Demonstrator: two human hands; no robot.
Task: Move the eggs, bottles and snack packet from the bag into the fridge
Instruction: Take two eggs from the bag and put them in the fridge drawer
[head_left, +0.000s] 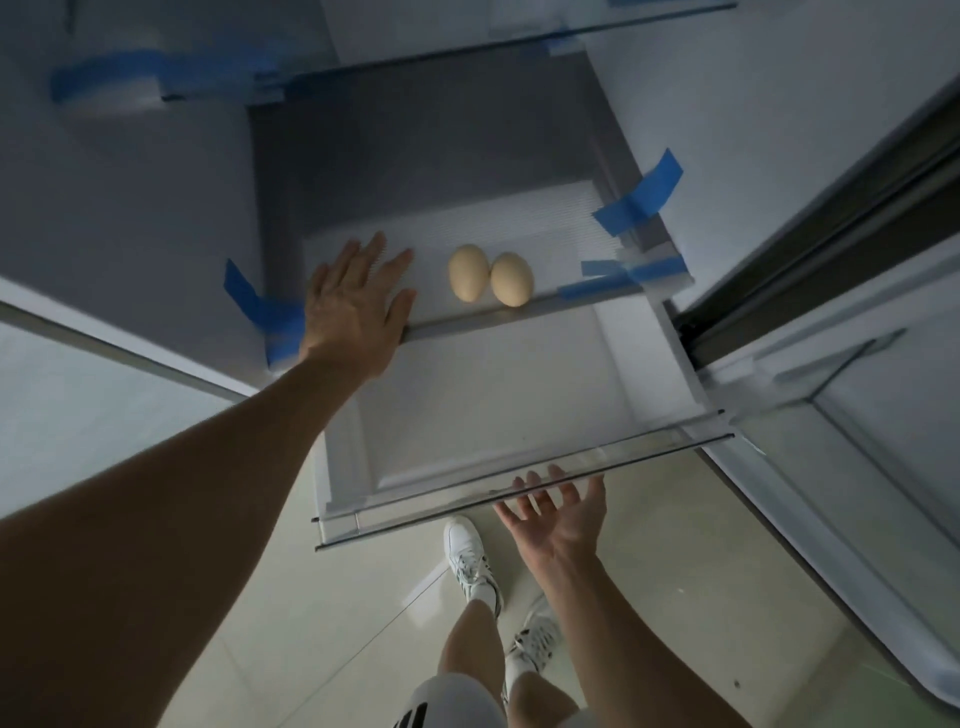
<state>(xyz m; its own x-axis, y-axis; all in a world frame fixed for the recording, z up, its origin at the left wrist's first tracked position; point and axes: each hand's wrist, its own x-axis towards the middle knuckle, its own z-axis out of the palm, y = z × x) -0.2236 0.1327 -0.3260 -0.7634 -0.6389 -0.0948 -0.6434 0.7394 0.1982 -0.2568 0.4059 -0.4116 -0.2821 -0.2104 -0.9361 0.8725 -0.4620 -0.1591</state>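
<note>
With both eggs (489, 280) loose and touching at the front edge of the fridge shelf (571, 228), we risk rolling them off if our left hand (353, 301), spread empty beside them, or our right hand (558, 514), open below, knocks the shelf.

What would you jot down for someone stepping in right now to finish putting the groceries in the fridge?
Left hand: open, palm down, resting at the front edge of the fridge shelf, holding nothing.
Right hand: open, palm up, empty, just under the front edge of the lower glass shelf.
Things: two eggs lie side by side on the shelf, to the right of the left hand and apart from it.
Done: those two eggs are in the fridge.
Left: bottles and snack packet; neither they nor the bag are in view, so more eggs may remain too.
</note>
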